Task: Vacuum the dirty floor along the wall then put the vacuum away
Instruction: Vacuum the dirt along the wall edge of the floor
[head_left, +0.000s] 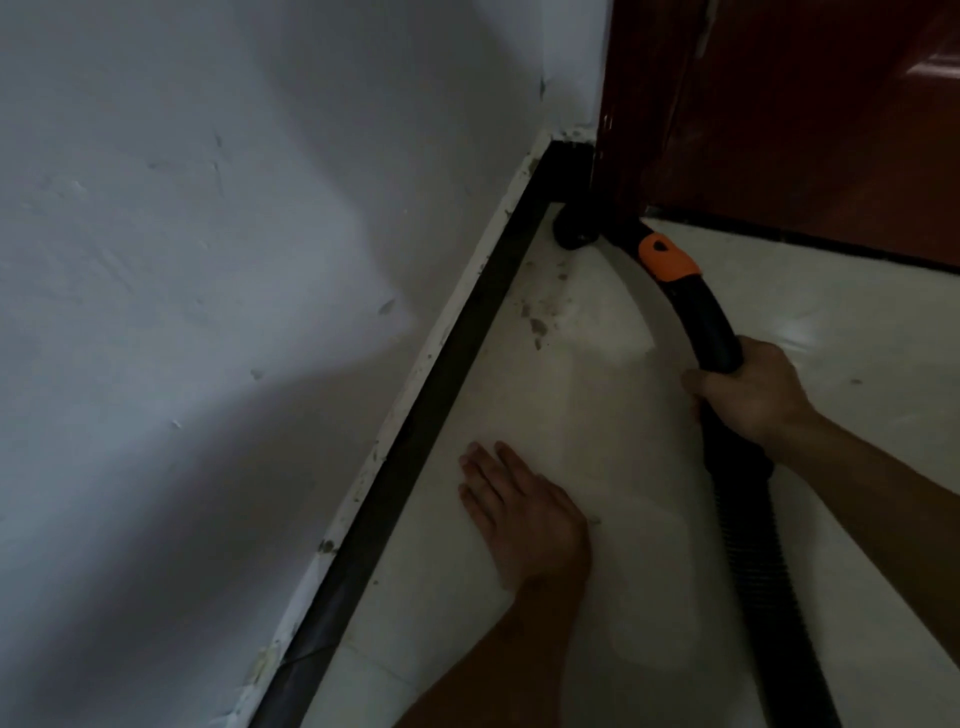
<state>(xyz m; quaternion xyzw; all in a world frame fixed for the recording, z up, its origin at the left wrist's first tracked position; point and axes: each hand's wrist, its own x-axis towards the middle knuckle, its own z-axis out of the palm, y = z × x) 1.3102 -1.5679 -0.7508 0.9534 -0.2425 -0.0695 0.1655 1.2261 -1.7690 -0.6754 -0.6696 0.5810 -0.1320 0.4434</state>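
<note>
Head view: one white wall (208, 260), one pale tiled floor (857, 322), one red-brown door (805, 130), one dark skirting strip (452, 374). One black vacuum wand (719, 332) with one orange collar (667, 257); its nozzle (571, 234) sits on the floor in the corner by skirting and door. Two hands: right hand (753, 395) wrapped around the wand, arm extended; left hand (524, 509) flat on the floor, fingers straight. One grime patch (540, 317) beside the skirting.

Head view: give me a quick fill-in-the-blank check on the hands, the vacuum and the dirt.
The right hand grips the black vacuum wand below its ____ collar. The left hand lies flat on the floor tile, holding ____. The nozzle sits in the corner; dirt specks lie beside the black ____.
Missing: orange; nothing; baseboard.
</note>
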